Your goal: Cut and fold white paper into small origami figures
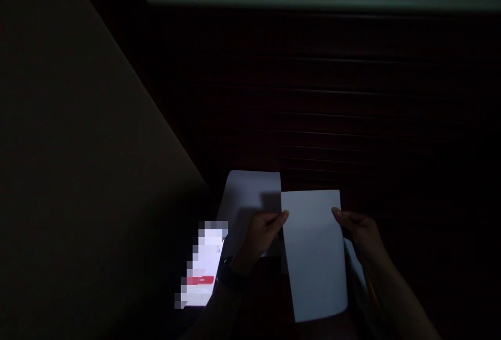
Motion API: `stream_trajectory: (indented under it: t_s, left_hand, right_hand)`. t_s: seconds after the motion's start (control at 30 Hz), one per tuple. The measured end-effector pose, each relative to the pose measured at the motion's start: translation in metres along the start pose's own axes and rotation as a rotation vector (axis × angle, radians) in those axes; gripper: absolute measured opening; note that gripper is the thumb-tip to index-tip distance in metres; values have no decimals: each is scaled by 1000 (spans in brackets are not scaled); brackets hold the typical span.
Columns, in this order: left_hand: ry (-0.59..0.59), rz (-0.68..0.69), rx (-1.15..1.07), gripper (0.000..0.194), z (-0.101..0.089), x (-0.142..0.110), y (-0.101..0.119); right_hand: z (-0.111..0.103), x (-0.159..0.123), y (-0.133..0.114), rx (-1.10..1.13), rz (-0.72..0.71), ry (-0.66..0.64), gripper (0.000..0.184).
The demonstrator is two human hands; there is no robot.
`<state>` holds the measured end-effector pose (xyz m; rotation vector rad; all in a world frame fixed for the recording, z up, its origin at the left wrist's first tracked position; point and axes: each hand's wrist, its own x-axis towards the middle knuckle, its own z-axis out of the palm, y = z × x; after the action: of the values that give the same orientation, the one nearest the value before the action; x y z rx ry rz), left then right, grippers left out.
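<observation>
Evenly, left fingers [278, 220] and right fingers [345, 217] pinch opposite long edges of the white sheet [316, 259]. It lies between them, long axis fore-and-aft.

The sheet [315, 261] between the left hand [260, 235] and the right hand [362, 233] was paper, smooth and not shiny. Behind the left hand, the other sheet [250, 186] looked like plain, smooth paper too. Left of that hand, the screen [203, 261] was flat and smooth. Beyond both hands, the dark boards [332, 73] looked like wood, with ridges and a faint shine. Far left of the grip, the pale panel [66, 147] looked dull and smooth.
</observation>
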<state>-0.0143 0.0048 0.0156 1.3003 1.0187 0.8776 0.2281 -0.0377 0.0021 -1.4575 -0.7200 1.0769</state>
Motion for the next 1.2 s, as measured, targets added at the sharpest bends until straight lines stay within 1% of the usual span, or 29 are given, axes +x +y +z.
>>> stream_trajectory:
  t_s: [0.17,0.23,0.3,0.37,0.47,0.67,0.8,0.9,1.03,1.1,1.2]
  left_hand:
    - [97,20,24,40,-1,3,-5]
    - [123,22,38,40,-1,4,-4]
    - [122,16,31,41,-1,4,-1]
    - [106,4,3,41,0,3,1]
    - [84,-23,-38,40,1,2,4]
    - [-101,-60,-127,34,-2,-6,9]
    - [-178,-90,-222,29,-1,-11,11]
    - [-178,-118,-342,27,3,-13,11]
    - [-152,-115,-485,26,8,-15,12]
    - [-149,-129,-493,26,8,-15,14]
    - [-145,-145,-435,25,5,-14,15]
  right_hand:
    - [7,-4,-6,73,79,-57,27]
    - [8,-6,-8,67,97,-103,24]
    - [8,-6,-8,53,112,-136,22]
    - [6,-5,-7,57,144,-139,23]
    - [4,-2,-6,100,182,-103,26]
    - [-1,3,-5,179,235,-109,23]
    - [-2,3,-7,235,320,-172,25]
    - [1,0,-7,222,363,-223,28]
    - [6,-4,-7,178,399,-267,31]
    - [6,-5,-7,197,404,-274,30]
    - [6,-3,-7,230,397,-254,30]
